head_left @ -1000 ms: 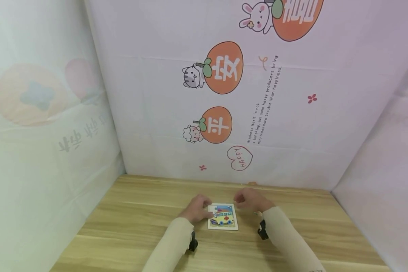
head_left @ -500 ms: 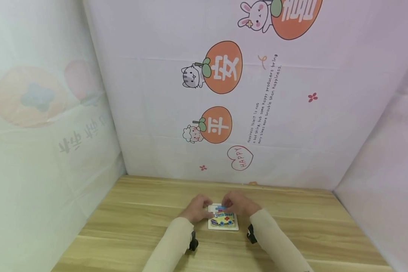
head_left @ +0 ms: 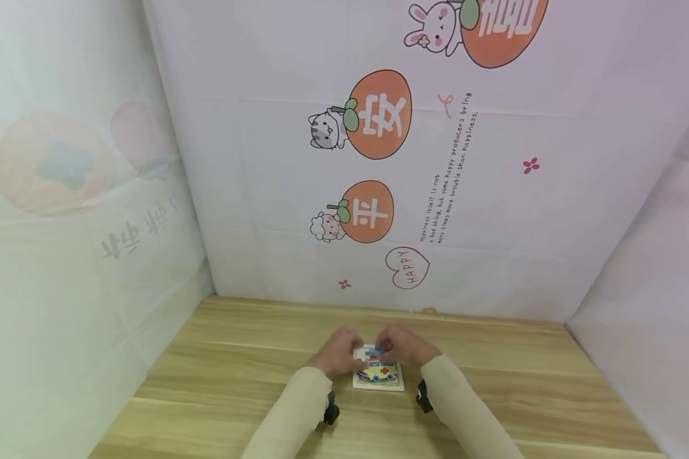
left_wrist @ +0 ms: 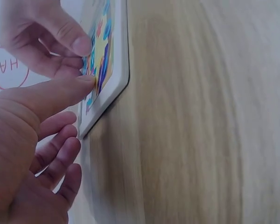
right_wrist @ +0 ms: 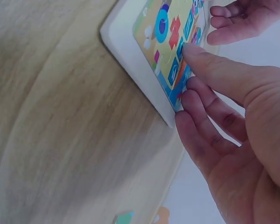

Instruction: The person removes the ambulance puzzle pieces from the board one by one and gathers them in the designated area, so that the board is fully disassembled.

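A small jigsaw puzzle in a white tray (head_left: 378, 386) lies on the table, its picture a yellow ambulance with a red cross (right_wrist: 175, 32). At its left side, my left hand (head_left: 340, 352) reaches in with the straight thumb (left_wrist: 79, 84) touching the picture, its other fingers loosely bent by the tray's corner. Over the upper right part, my right hand (head_left: 404, 347) pinches a blue puzzle piece (head_left: 370, 351) close to the picture, mostly hidden by the fingers. In the right wrist view the right thumb (right_wrist: 196, 53) lies over the picture and the fingertips reach its edge.
A green-and-white piece (right_wrist: 124, 218) lies on the wooden table (head_left: 252, 376) beyond the right hand. White printed cloth (head_left: 298, 268) walls in the back and both sides. A black wrist camera (head_left: 331, 411) sits under the left sleeve.
My right hand has come in from the right of the tray to over the upper part of the picture, where it stays. My left hand has hardly moved at the left side.
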`<state>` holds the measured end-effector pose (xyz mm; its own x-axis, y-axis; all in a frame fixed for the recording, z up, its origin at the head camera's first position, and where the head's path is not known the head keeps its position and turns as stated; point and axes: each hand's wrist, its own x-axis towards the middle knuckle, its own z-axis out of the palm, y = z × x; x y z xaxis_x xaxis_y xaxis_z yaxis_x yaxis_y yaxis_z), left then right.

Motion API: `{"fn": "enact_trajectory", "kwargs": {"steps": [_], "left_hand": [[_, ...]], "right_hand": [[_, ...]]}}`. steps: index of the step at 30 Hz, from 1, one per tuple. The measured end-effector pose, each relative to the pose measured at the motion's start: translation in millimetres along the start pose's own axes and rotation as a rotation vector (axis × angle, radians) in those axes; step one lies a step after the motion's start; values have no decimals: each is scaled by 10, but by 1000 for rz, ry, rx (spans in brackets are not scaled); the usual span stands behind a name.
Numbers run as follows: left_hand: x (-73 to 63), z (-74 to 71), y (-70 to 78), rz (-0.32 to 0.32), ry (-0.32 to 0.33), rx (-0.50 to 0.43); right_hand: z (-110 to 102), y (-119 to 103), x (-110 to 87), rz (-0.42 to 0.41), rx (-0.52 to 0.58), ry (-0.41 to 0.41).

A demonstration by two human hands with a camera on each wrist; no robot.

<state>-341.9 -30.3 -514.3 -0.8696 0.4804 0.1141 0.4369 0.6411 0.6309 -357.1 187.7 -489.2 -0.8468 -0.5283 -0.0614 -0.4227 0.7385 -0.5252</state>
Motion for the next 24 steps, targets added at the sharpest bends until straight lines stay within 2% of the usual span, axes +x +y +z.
{"fn": "enact_trajectory", "kwargs": {"steps": [5,9,15,24], "left_hand": [[24,34,38,-25,-17,-5],[32,49,49,-32,-24,-42],[6,27,48,-33,-28,-69],[79,82,-39,-43,-39,-90]], "right_hand": [[-14,11,0,-13,28,-23],[-9,21,0,-54,55,-27],[3,17,33,-93,17,-28],[-28,1,42,-9,-20,-23]]}}
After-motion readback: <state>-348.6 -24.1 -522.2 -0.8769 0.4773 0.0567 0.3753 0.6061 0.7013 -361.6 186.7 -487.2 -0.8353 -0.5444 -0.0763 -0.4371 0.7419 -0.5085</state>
